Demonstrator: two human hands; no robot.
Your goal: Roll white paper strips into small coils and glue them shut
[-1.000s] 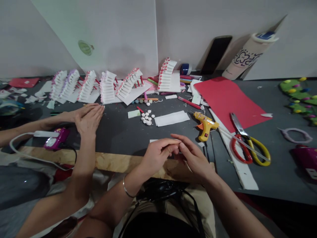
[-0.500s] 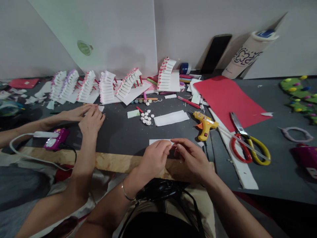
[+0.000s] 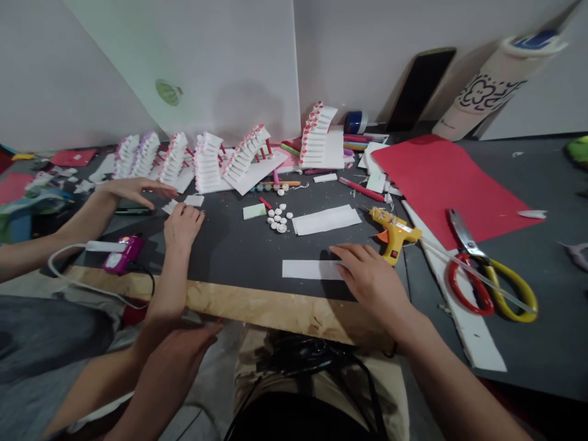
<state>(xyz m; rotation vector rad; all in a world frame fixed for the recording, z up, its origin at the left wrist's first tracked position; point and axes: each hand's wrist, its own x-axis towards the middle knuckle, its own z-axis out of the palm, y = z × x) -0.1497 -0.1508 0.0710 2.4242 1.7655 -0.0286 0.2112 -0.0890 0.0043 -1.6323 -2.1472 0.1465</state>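
Note:
My right hand lies palm down, fingers stretched out, over the right end of a white paper strip near the table's front edge. It grips nothing that I can see. Off to the left, in front of the table edge, is my left hand, close to a co-worker's forearm. Its fingers look loosely extended and hold nothing visible. Beyond the strip lie small white paper coils in a cluster and more white strips. A yellow hot glue gun rests on its side just past my right hand.
Scissors and a white board strip lie to the right, near red paper. White stepped paper models line the wall, with a tumbler and phone. At left, a co-worker's hand touches paper by a purple adapter.
My hands have parted. The left swung back and left, off the table; the right flattened out over the strip, which is now more exposed. The co-worker's hands have also separated.

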